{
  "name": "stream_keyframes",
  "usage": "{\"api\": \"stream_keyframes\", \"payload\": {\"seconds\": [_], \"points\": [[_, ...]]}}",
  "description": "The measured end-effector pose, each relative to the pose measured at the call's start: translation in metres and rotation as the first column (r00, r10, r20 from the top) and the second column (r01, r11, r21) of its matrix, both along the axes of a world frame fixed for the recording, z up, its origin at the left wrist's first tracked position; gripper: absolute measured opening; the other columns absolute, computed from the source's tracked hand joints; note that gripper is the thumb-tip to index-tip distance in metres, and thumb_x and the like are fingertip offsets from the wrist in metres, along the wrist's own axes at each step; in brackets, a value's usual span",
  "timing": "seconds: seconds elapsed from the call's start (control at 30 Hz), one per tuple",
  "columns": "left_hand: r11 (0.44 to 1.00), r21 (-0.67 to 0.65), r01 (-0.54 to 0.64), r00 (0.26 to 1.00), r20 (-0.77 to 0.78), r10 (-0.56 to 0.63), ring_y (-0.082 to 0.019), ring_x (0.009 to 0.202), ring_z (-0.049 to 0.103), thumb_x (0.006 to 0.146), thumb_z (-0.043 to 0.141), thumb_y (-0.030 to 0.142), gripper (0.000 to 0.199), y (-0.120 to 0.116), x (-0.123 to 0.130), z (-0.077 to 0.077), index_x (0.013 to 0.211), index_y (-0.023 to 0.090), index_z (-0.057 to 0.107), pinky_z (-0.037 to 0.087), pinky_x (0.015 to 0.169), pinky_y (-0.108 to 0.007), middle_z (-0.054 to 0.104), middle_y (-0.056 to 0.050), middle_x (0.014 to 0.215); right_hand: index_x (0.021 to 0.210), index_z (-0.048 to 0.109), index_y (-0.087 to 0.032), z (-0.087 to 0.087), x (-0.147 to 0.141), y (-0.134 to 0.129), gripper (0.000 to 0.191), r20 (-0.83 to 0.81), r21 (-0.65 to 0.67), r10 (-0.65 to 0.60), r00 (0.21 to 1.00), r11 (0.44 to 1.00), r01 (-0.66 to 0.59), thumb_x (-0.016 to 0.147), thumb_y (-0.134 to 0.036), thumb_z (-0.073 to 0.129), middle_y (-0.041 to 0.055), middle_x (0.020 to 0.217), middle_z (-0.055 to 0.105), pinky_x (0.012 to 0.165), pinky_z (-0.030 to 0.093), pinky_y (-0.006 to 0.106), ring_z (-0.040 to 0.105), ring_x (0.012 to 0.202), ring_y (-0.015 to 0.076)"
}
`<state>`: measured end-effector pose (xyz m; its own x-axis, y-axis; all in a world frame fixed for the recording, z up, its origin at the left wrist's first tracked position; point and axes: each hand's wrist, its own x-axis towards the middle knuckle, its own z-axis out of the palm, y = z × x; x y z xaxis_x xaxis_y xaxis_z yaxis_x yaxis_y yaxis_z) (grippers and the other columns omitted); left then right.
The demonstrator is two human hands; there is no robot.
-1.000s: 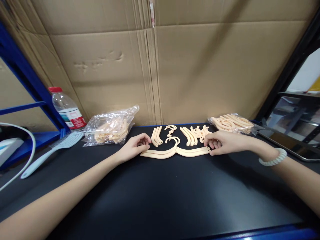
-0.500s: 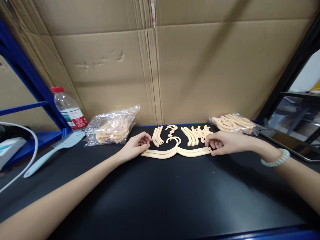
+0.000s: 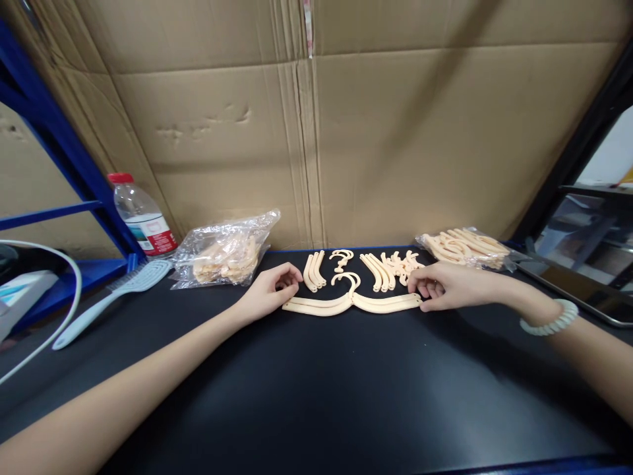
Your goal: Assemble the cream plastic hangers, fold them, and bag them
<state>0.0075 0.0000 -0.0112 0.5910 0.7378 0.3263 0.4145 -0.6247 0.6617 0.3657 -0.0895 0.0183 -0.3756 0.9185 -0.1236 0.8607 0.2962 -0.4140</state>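
Observation:
A pale hanger-like piece (image 3: 380,304) with two curved arms and a hook lies flat on the black table (image 3: 326,396). My left hand (image 3: 271,290) is at its left end, thumb and fingers curled with a gap between them. At the right end, my right hand (image 3: 438,287) has its thumb and index finger around the tip. Behind the piece lie a few curved strips (image 3: 313,270), loose hooks (image 3: 341,256), more curved strips (image 3: 378,272) and a heap of small pale parts (image 3: 404,264).
Clear plastic bags of pale parts stand at the back left (image 3: 225,254) and back right (image 3: 462,247). A bottle (image 3: 146,221), a hairbrush (image 3: 113,297) and a white cable (image 3: 76,290) are on the left. A dark tablet (image 3: 578,287) lies on the right.
The whole view has shifted slightly, so everything appears a little further right. Both hands stay at the ends of the piece.

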Motion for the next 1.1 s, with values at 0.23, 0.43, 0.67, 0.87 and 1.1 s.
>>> {"api": "stream_keyframes", "payload": {"seconds": [0.23,0.43,0.67,0.87,1.1], "points": [[0.977,0.175,-0.119,0.993,0.007,0.120,-0.017,0.082,0.059,0.080,0.049,0.020,0.013,0.008,-0.003,-0.004,0.089,0.017,0.058,0.049,0.075,-0.035,0.063,-0.004,0.090,0.091,0.060,-0.016,0.000,-0.002,-0.001,0.025,-0.009,-0.006,-0.010,1.000,1.000,0.009,0.069,-0.028,0.063,0.0015,0.071,0.058,0.058,0.046,0.026,0.055,0.065,0.0147],[0.974,0.227,-0.023,0.997,-0.073,0.040,-0.021,0.099,0.060,0.083,0.046,0.016,0.025,0.008,-0.004,-0.005,0.101,0.020,0.062,0.046,0.091,-0.041,0.066,-0.005,0.105,0.091,0.059,-0.016,0.004,-0.003,-0.004,0.026,0.010,-0.020,-0.023,1.000,1.000,0.023,0.070,-0.030,0.065,0.0016,0.072,0.058,0.057,0.045,0.026,0.056,0.065,0.0147],[0.963,0.250,0.096,0.990,-0.122,-0.067,-0.020,0.116,0.055,0.076,0.037,0.003,0.047,0.012,-0.007,-0.009,0.113,0.019,0.062,0.039,0.104,-0.043,0.064,-0.007,0.120,0.100,0.058,-0.019,0.021,-0.005,-0.002,0.037,-0.098,0.264,-0.032,0.995,0.963,0.057,0.080,-0.049,0.059,0.0036,0.079,0.062,0.066,0.046,0.028,0.058,0.072,0.0167],[0.961,0.241,0.135,0.985,-0.141,-0.103,-0.018,0.119,0.053,0.069,0.032,-0.003,0.061,0.013,-0.007,-0.010,0.116,0.020,0.061,0.038,0.107,-0.042,0.064,-0.004,0.123,0.101,0.063,-0.015,0.024,-0.039,0.024,0.028,-0.050,0.414,0.016,0.999,0.910,0.007,0.083,-0.035,0.056,0.0060,0.084,0.068,0.067,0.045,0.028,0.061,0.074,0.0164],[0.955,0.261,0.143,0.981,-0.163,-0.102,-0.018,0.120,0.053,0.071,0.033,-0.003,0.060,0.013,-0.008,-0.011,0.119,0.022,0.059,0.038,0.107,-0.042,0.063,-0.004,0.125,0.104,0.067,-0.013,0.011,-0.071,0.072,0.027,-0.010,0.408,0.097,0.995,0.909,-0.085,0.080,-0.024,0.059,0.0090,0.090,0.069,0.071,0.045,0.029,0.061,0.078,0.0182]]}}
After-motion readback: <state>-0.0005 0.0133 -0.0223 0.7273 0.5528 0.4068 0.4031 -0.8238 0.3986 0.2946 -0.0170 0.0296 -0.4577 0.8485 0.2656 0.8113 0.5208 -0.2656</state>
